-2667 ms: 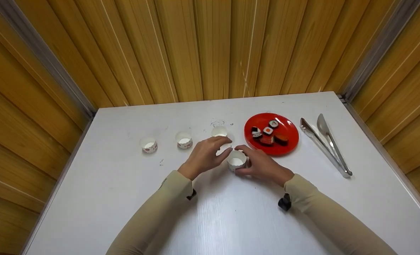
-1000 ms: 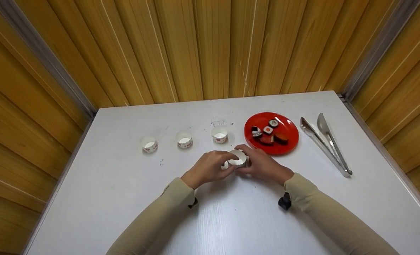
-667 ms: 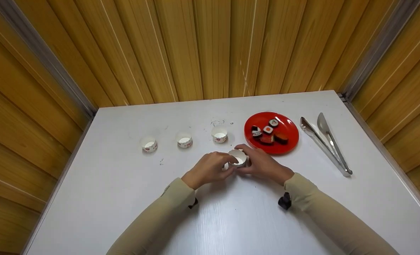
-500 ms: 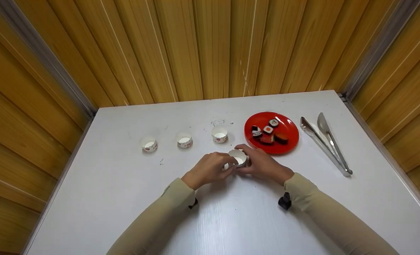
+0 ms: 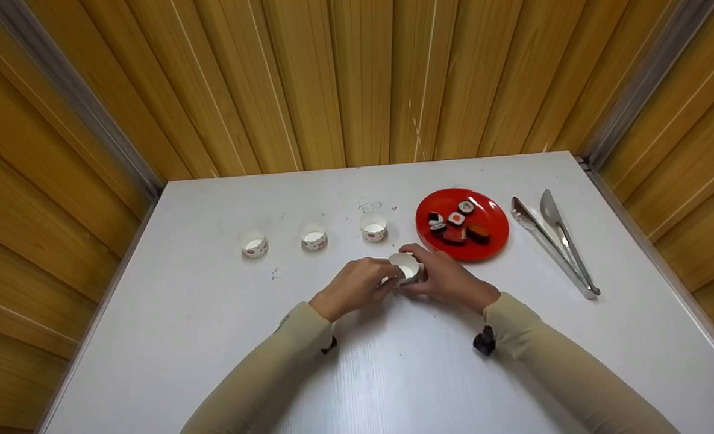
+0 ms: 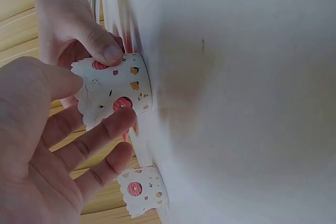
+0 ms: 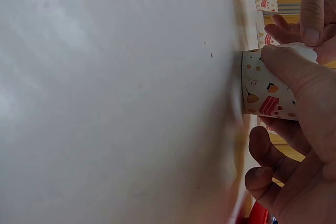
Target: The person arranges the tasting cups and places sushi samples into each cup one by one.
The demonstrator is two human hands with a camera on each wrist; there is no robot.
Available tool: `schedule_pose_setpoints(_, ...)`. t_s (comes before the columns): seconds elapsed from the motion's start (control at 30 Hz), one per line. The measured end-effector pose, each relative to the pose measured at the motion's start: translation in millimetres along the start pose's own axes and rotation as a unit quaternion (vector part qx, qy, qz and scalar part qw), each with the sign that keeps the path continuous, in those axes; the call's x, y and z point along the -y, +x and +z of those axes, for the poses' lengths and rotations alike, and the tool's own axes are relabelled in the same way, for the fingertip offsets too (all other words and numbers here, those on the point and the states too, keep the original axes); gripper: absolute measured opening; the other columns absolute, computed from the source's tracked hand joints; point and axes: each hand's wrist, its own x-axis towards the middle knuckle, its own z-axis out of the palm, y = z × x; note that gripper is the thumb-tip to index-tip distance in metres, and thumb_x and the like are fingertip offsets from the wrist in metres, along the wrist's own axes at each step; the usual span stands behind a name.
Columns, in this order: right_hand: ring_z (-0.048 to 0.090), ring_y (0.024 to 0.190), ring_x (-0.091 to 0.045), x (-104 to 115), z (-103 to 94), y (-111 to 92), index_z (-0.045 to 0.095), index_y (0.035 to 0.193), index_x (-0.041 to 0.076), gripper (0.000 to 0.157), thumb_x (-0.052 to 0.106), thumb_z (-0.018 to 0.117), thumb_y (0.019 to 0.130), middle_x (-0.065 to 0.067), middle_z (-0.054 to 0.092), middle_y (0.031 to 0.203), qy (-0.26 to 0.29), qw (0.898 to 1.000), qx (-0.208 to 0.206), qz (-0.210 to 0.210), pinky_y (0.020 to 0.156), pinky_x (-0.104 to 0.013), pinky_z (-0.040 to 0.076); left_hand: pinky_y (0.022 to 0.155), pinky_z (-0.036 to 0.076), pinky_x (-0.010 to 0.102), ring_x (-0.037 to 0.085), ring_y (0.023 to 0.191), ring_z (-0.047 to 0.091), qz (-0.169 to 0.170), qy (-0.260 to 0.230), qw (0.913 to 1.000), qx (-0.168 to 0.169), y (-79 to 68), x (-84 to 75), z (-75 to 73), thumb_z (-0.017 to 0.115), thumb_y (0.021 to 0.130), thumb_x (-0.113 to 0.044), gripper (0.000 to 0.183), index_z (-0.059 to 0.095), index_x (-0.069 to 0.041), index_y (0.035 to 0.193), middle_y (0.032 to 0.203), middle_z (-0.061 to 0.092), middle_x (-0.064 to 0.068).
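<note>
A white paper baking cup [image 5: 406, 265] with a scalloped rim stands upright on the table between both hands. Cake and doughnut prints cover its side, as the left wrist view shows. My right hand [image 5: 450, 280] grips it from the right, thumb [image 7: 286, 64] on the near side. At its left rim, my left hand [image 5: 357, 283] pinches the paper, one finger reaching over into the cup. The other fingers [image 6: 100, 140] of that hand are spread beside the cup's wall. Three similar cups, the left one [image 5: 253, 246], the middle one [image 5: 314, 238] and the right one [image 5: 373, 229], stand in a row behind.
To the back right lies a red plate [image 5: 495, 232] with several small sushi pieces [image 5: 456, 219]. Metal tongs [image 5: 555, 247] lie right of the plate. Wood-patterned walls [image 5: 357, 84] enclose the white table [image 5: 182, 337] at the back and sides.
Since the earliest frame my left hand has moved slightly down and right, from apart to the cup's left rim. Its finger now sits nearer that rim. My right hand has kept its hold.
</note>
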Motion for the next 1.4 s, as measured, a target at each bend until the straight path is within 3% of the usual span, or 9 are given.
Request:
schedule_pose_setpoints(0.4, 0.056, 0.071, -0.011, -0.5, 0.2, -0.7, 0.052, 0.141, 0.021, 0.067, 0.028, 0.087, 0.084, 0.009, 0.060, 0.078, 0.015, 1.000, 0.005, 0.013, 0.069, -0.031, 0.048, 0.066, 0.053, 0.030, 0.011, 0.075, 0.062, 0.010, -0.004, 0.9998, -0.016, -0.1, 0.4, 1.0, 0.069, 0.096, -0.007, 0.013, 0.078, -0.013, 0.103, 0.094, 0.074, -0.001)
schedule_pose_setpoints(0.6, 0.056, 0.072, -0.012, -1.3, 1.0, -0.3, 0.052, 0.140, 0.019, 0.068, 0.025, 0.088, 0.083, 0.006, 0.064, 0.085, 0.021, 1.000, 0.004, 0.009, 0.067, -0.030, 0.049, 0.068, 0.054, 0.031, 0.012, 0.076, 0.063, 0.001, -0.007, 1.0000, -0.005, 0.4, -0.5, 0.3, 0.068, 0.097, -0.007, 0.013, 0.078, -0.012, 0.105, 0.094, 0.074, 0.000)
schedule_pose_setpoints(0.83, 0.058, 0.092, -0.015, -1.1, 2.3, 0.3, 0.056, 0.134, 0.016, 0.061, 0.026, 0.088, 0.083, 0.002, 0.069, 0.116, 0.015, 1.000, -0.003, 0.009, 0.083, -0.033, 0.051, 0.067, 0.053, 0.030, 0.011, 0.076, 0.062, -0.002, -0.006, 1.0000, -0.001, 0.6, -1.3, -0.1, 0.068, 0.097, -0.007, 0.013, 0.077, -0.012, 0.104, 0.094, 0.074, 0.000)
schedule_pose_setpoints(1.23, 0.059, 0.093, -0.015, 0.4, 1.8, -0.5, 0.059, 0.127, 0.017, 0.054, 0.027, 0.089, 0.083, 0.006, 0.068, 0.110, 0.024, 1.000, -0.011, 0.000, 0.084, -0.035, 0.051, 0.063, 0.048, 0.027, 0.010, 0.071, 0.057, 0.004, 0.006, 0.9999, -0.008, 1.7, -4.1, -3.9, 0.067, 0.097, -0.006, 0.012, 0.076, -0.013, 0.101, 0.089, 0.072, -0.001)
schedule_pose_setpoints(1.4, 0.061, 0.100, -0.015, 0.1, 1.5, -0.6, 0.059, 0.129, 0.015, 0.057, 0.028, 0.089, 0.082, 0.005, 0.069, 0.117, 0.023, 1.000, -0.010, 0.005, 0.092, -0.038, 0.052, 0.061, 0.048, 0.028, 0.010, 0.068, 0.056, 0.008, 0.012, 0.9998, -0.015, 2.5, -6.4, -8.8, 0.068, 0.096, -0.005, 0.011, 0.075, -0.012, 0.099, 0.086, 0.070, 0.000)
